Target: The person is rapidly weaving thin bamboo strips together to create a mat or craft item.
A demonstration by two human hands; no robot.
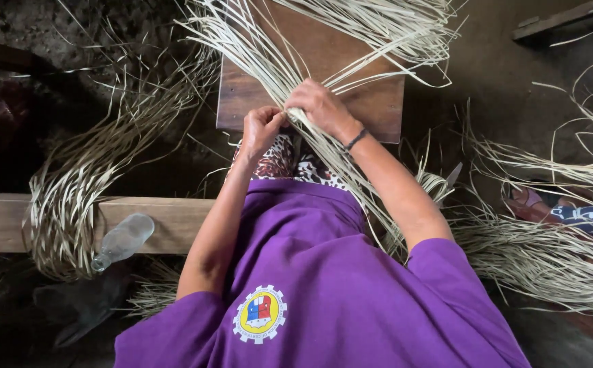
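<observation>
Left hand (261, 129) was curled tight, fingers pinching the pale straw strips (290, 75) at their crossing point; right hand (320, 105) lay over the same bunch, fingers bent down and gripping it, touching the left. Strips fanned up and away from the fingers across the wooden board (371, 102). Loose strip bundles (71, 197) draped over the wooden beam (174, 221) at left, clear plastic bottle (123, 240) resting on it.

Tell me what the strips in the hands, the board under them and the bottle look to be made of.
Strips: likely dried palm leaf or reed; pale, matte, flat, fibrous. Board: wood, brown, unvarnished, grain visible. Bottle: probably clear plastic, translucent and dusty. Both hands, left hand and right hand, pinch the strips.
</observation>
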